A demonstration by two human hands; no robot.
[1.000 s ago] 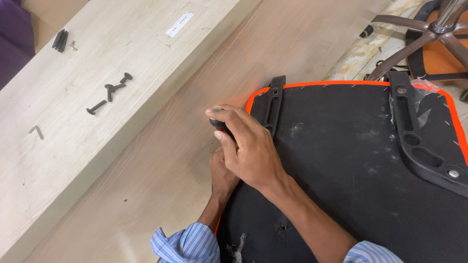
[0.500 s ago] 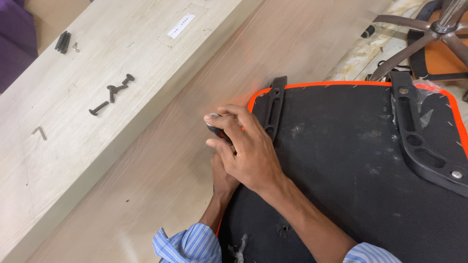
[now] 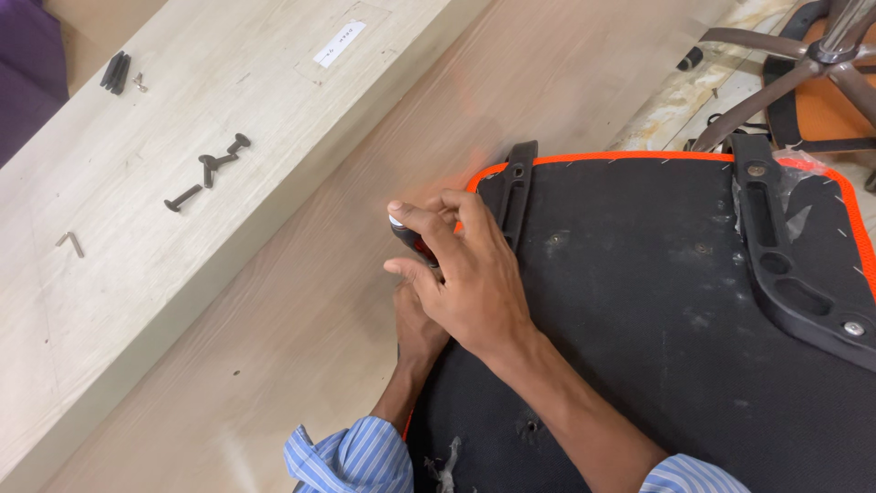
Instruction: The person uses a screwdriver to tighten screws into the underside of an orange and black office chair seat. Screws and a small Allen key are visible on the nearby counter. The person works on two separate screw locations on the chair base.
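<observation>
A black chair seat (image 3: pixel 657 301) with orange edging lies underside up on a wooden surface. At its left edge, my right hand (image 3: pixel 470 278) is closed around the black and red handle of a tool (image 3: pixel 408 239) with a pale cap, the index finger lying over the cap. My left hand (image 3: pixel 418 327) sits directly under the right one, at the seat's edge. It is mostly hidden, so its grip cannot be made out. A black bracket (image 3: pixel 516 192) is mounted on the seat just right of my fingers.
Several black bolts (image 3: pixel 205 173), a small bent key (image 3: pixel 70 243) and some dark pieces (image 3: pixel 114 71) lie on the raised pale wooden board (image 3: pixel 109 301) at the left. A larger black bracket (image 3: pixel 785 265) sits on the seat's right side. A chair base (image 3: pixel 803 55) stands at the top right.
My right hand's fingers have shifted round on the tool handle, and the index finger now reaches over the cap. Hands stay at the same spot on the seat edge.
</observation>
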